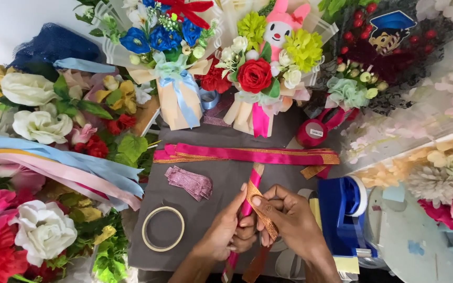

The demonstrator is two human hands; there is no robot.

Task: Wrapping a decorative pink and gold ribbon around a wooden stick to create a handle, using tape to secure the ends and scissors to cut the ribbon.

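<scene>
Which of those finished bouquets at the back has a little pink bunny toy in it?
The middle bouquet, with the red rose and lime-green blooms. A pink bunny tops it; the left bouquet is blue-flowered, the right one dark with red berries.

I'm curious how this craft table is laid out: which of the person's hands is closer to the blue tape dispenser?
The right hand. It sits just left of the blue tape dispenser, holding a gold ribbon. The left hand lies farther left, beyond the right one.

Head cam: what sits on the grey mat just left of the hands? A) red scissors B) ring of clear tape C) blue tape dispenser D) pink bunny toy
B: the ring of clear tape lies flat on the grey mat, left of the left hand; the blue tape dispenser stands to the right of the right hand.
</scene>
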